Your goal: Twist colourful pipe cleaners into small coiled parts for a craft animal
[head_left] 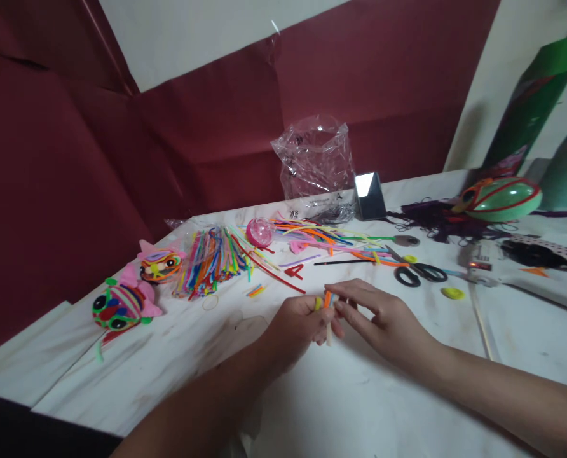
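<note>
Over the front middle of the table, my left hand point(299, 326) is closed around short pipe cleaner pieces point(328, 299). Orange, yellow and pale blue show at its fingertips, and a pale end sticks out below. From the right, my right hand point(383, 318) meets them with thumb and fingers bent in a pinch at the top of the pieces. Its fingertips partly cover what they grip. Beyond the hands lie black-handled scissors point(421, 274), a red bent pipe cleaner point(294, 272) and several short cut pieces point(255, 291).
A bundle of pipe cleaners point(211, 264) lies left, beside two decorated fish figures point(121, 305). Loose pipe cleaners point(331, 238), a clear plastic bag point(316, 168) and a phone point(370, 197) are behind. At right are a glue gun point(484, 264), a yellow coil point(452, 293) and a green balloon-like shape point(505, 198).
</note>
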Available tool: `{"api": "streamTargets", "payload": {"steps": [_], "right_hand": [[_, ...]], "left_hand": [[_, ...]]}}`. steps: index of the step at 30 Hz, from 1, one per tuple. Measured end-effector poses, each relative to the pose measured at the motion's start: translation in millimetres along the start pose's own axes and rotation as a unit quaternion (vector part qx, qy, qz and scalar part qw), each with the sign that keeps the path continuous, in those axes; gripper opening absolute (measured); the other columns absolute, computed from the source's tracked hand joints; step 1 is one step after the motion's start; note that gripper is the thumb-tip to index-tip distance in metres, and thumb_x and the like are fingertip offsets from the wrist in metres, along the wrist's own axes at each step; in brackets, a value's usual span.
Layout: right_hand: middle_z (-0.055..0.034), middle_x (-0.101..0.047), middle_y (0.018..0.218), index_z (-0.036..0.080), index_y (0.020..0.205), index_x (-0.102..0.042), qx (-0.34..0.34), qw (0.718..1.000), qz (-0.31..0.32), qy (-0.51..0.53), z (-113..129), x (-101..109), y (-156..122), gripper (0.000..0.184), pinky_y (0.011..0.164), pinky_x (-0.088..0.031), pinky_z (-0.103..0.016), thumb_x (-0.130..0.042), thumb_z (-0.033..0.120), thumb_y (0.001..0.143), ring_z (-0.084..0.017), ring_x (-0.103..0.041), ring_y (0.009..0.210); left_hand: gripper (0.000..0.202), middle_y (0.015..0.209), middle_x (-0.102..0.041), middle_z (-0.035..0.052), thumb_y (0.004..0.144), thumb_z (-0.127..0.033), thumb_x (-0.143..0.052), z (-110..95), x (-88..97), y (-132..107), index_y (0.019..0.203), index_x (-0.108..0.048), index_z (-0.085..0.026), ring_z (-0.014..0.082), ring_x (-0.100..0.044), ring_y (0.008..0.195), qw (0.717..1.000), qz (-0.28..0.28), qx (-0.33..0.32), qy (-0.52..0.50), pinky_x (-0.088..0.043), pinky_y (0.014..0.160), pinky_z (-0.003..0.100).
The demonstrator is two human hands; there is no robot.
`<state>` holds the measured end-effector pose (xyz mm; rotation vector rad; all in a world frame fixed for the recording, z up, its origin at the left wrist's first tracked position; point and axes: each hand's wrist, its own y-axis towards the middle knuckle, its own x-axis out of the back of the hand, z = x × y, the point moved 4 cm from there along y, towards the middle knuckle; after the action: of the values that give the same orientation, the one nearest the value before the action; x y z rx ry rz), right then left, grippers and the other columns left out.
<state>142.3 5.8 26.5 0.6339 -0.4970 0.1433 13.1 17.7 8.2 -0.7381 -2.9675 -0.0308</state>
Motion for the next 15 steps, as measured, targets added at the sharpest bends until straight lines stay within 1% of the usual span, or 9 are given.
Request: {"api": "streamTargets", "payload": {"steps": [2, 6, 10, 13, 15], "right_hand": [[-0.0066, -0.064, 0.095, 0.021, 0.101, -0.06, 0.012, 1.0, 0.011, -0.006, 1, 0, 0, 0.024, 0.077, -0.046, -0.032, -0.044, 0.027, 0.084, -0.018, -0.057, 0.089], [-0.0039, -0.065, 0.081, 0.02, 0.084, -0.061, -0.058, 0.996, 0.035, 0.05, -1, -1, 2, 0.021, 0.068, -0.046, -0.029, -0.044, 0.033, 0.084, -0.016, -0.059, 0.075], [-0.0021, -0.064, 0.068, 0.019, 0.08, -0.057, -0.096, 0.988, 0.057, 0.111, -3, -2, 4, 0.023, 0.064, -0.045, -0.028, -0.043, 0.037, 0.084, -0.015, -0.059, 0.066], [-0.0014, -0.062, 0.066, 0.019, 0.076, -0.057, -0.109, 0.988, 0.036, 0.102, -6, 2, 5, 0.025, 0.062, -0.043, -0.027, -0.045, 0.04, 0.082, -0.014, -0.056, 0.064], [-0.0014, -0.061, 0.066, 0.019, 0.073, -0.058, -0.128, 0.988, 0.0, 0.085, -9, 7, 8, 0.028, 0.059, -0.041, -0.025, -0.048, 0.044, 0.079, -0.014, -0.054, 0.063]], "left_hand": [[0.029, 0.048, -0.048, -0.0016, 0.075, -0.033, -0.049, 0, 0.6, 0, 0.057, -0.057, -0.012, 0.0052, -0.035, 0.042, 1.0, 0.0, 0.0, 0.008, -0.026, 0.045, 0.021], [0.026, 0.054, -0.055, 0.0003, 0.073, -0.036, -0.052, 1, 1.4, 0, 0.065, -0.058, -0.012, 0.0052, -0.036, 0.042, 1.0, -0.006, 0.013, 0.005, -0.027, 0.044, 0.021], [0.026, 0.054, -0.055, -0.0001, 0.073, -0.037, -0.051, 1, -0.6, -1, 0.073, -0.059, -0.012, 0.0055, -0.035, 0.042, 1.0, -0.004, 0.015, -0.012, -0.027, 0.045, 0.021], [0.03, 0.05, -0.05, -0.0013, 0.076, -0.038, -0.047, -2, 1.3, 0, 0.069, -0.06, -0.012, 0.0057, -0.031, 0.042, 1.0, -0.011, 0.008, 0.003, -0.025, 0.045, 0.021], [0.033, 0.049, -0.048, -0.0013, 0.077, -0.039, -0.044, -4, 10.1, 4, 0.064, -0.059, -0.012, 0.0063, -0.031, 0.042, 0.998, -0.043, 0.015, 0.054, -0.025, 0.045, 0.022]]}}
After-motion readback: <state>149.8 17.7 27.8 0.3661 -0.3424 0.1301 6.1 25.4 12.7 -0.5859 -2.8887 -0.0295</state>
